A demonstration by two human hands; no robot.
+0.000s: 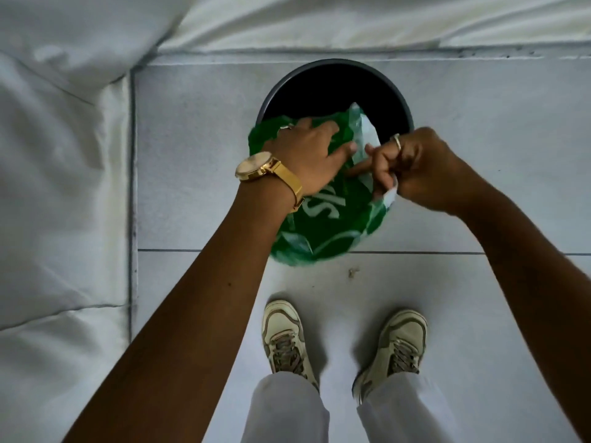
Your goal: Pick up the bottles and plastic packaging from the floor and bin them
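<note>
A green plastic bag (323,228) with white lettering and leaf patterns hangs over the near rim of a round black bin (335,87) on the tiled floor. My left hand (307,151), with a gold watch on the wrist, lies on top of the bag with fingers spread, pressing on it. My right hand (406,164), wearing a ring, is closed in a fist on the bag's white-and-green edge at the right. What the bag holds is hidden, and the inside of the bin is dark.
White bedding (57,187) fills the left side and runs along the far edge behind the bin. My two feet in beige sneakers (284,334) stand on the white tiles just before the bin. A small scrap (352,272) lies on the floor near the bag.
</note>
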